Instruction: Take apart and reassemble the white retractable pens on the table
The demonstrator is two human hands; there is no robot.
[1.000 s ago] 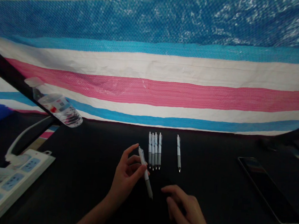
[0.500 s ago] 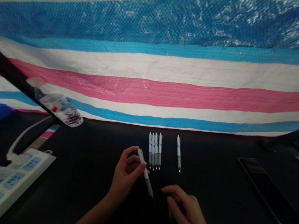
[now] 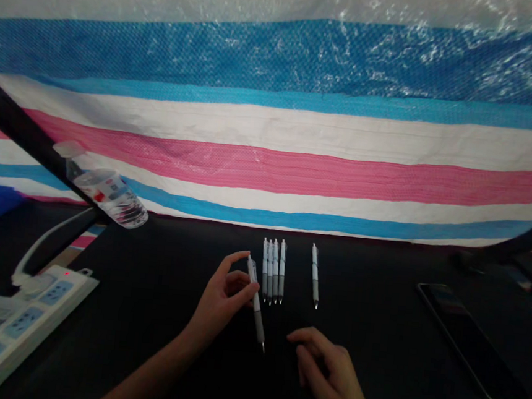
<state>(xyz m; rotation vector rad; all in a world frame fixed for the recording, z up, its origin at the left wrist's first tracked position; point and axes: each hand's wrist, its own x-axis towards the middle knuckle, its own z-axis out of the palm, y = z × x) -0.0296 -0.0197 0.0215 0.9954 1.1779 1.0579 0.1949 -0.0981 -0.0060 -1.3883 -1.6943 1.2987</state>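
Between its thumb and fingers my left hand grips a white and grey click pen, the index fingertip at its top end and the tip pointing down toward me. Just beyond lies a row of several matching pens, side by side on the black table. A single pen lies apart to the right of that row. My right hand rests near the table surface below the single pen, fingers loosely curled and apart, with nothing visible in them.
At the left is a white power strip with a plugged-in cable. A clear plastic bottle stands behind it, near a black bar. A dark phone lies at the right. Striped plastic sheeting hangs behind the table.
My left hand has shifted slightly left and turned the pen more upright, with its index finger stretched to the pen's top. My right hand has barely moved. The view has tilted up a little.
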